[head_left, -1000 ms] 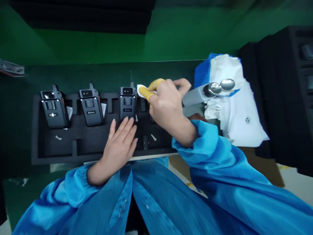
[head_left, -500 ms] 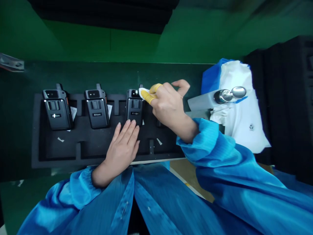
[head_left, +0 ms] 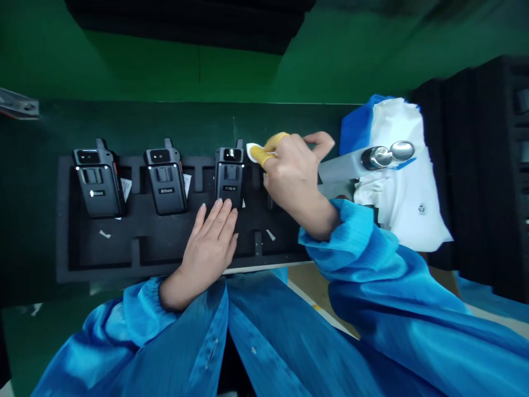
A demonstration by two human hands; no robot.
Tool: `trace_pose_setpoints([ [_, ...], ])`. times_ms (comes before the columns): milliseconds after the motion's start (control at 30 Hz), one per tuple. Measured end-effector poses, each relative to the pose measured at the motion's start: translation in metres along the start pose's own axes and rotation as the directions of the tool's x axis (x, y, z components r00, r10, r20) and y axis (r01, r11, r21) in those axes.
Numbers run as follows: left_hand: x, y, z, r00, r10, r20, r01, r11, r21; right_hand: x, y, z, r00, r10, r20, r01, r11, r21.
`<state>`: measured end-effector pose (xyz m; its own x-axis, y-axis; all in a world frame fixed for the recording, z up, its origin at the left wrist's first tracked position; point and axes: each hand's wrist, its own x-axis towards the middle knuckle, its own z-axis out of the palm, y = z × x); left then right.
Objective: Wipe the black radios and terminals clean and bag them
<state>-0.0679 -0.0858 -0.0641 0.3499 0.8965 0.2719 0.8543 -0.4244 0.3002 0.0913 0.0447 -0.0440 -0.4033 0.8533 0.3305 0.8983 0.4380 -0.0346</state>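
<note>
Two yellow-capped fingers [head_left: 270, 151] of my right hand [head_left: 295, 176] pinch a small white wipe [head_left: 253, 151], and that is where the change shows. Half a second ago the wipe sat against the top corner of the third radio [head_left: 229, 176]; now it has lifted off to the right and hangs just beside that corner, apart from it. The fingers are closed together on the wipe, the little finger stuck out behind.

My left hand [head_left: 210, 240] has hardly shifted: it lies flat, fingers straight and together, tips touching the lower edge of the third radio and the palm on the black foam tray [head_left: 66, 220], gripping nothing. I read this as the hand steadying the radio in its slot while the pass over its top has just ended.

Left of it stand two more radios [head_left: 165, 182], each upright in its own slot, with small white slips beside them. The tray lies on the green desk [head_left: 124, 121]. To the right, near my sleeve [head_left: 372, 264], a metal-topped bottle [head_left: 386, 155] rests on a heap of white cloth [head_left: 409, 198] over something blue, with dark foam stacked beyond.
</note>
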Motion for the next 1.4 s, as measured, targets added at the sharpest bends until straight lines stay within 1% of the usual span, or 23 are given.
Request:
trace_pose_setpoints([
  [67,0.001,0.000,-0.001,1.000,0.008,-0.020,-0.008,1.000,-0.005,-0.011,0.004,-0.005,0.999,0.020,-0.033,-0.020,1.000,-0.012],
  [133,0.001,0.000,-0.001,0.999,0.017,-0.047,-0.018,1.000,-0.014,-0.023,-0.001,-0.007,0.999,0.006,-0.045,-0.007,1.000,-0.019],
  [267,-0.001,0.001,-0.001,0.997,0.028,-0.069,-0.030,0.999,-0.026,-0.041,-0.025,-0.003,0.994,-0.111,0.006,0.111,0.994,-0.007],
  [367,-0.003,0.000,0.001,0.998,0.018,-0.054,-0.020,0.999,-0.035,-0.043,-0.040,0.005,0.976,-0.210,0.056,0.210,0.978,0.017],
  [433,-0.003,0.000,0.002,0.999,0.013,-0.048,-0.015,0.999,-0.042,-0.043,-0.044,0.007,0.969,-0.241,0.054,0.241,0.971,0.008],
  [533,-0.003,-0.001,0.003,0.999,0.018,-0.046,-0.021,0.999,-0.049,-0.045,-0.038,0.003,0.977,-0.210,0.043,0.212,0.977,-0.033],
  [700,-0.003,-0.001,0.005,0.997,0.024,-0.078,-0.029,0.997,-0.073,-0.048,-0.023,-0.013,0.998,-0.061,0.017,0.063,0.995,-0.081],
  [767,-0.005,-0.001,0.003,0.995,0.014,-0.094,-0.023,0.995,-0.101,-0.041,-0.024,-0.018,0.999,-0.040,-0.003,0.040,0.997,-0.066],
  [867,-0.012,-0.006,-0.007,0.992,-0.021,-0.122,0.005,0.992,-0.130,-0.021,-0.035,-0.020,0.998,-0.061,-0.004,0.061,0.998,-0.021],
  [1000,-0.029,-0.024,-0.026,0.978,-0.115,-0.172,0.107,0.993,-0.056,0.015,-0.061,-0.012,0.991,-0.122,0.050,0.121,0.992,0.027],
  [1067,-0.037,-0.035,-0.032,0.970,-0.175,-0.168,0.175,0.984,-0.014,0.033,-0.078,-0.006,0.982,-0.165,0.088,0.162,0.986,0.046],
  [1167,-0.045,-0.047,-0.032,0.964,-0.234,-0.129,0.236,0.972,0.001,0.056,-0.105,0.002,0.960,-0.237,0.152,0.228,0.971,0.073],
  [1267,-0.048,-0.050,-0.028,0.963,-0.244,-0.119,0.245,0.969,-0.001,0.068,-0.122,0.008,0.925,-0.310,0.220,0.298,0.951,0.087],
  [1333,-0.048,-0.050,-0.026,0.961,-0.246,-0.123,0.247,0.969,-0.004,0.068,-0.124,0.011,0.904,-0.353,0.240,0.343,0.936,0.084],
  [1400,-0.048,-0.049,-0.026,0.960,-0.252,-0.121,0.253,0.967,-0.009,0.064,-0.118,0.013,0.890,-0.390,0.236,0.380,0.921,0.087],
])
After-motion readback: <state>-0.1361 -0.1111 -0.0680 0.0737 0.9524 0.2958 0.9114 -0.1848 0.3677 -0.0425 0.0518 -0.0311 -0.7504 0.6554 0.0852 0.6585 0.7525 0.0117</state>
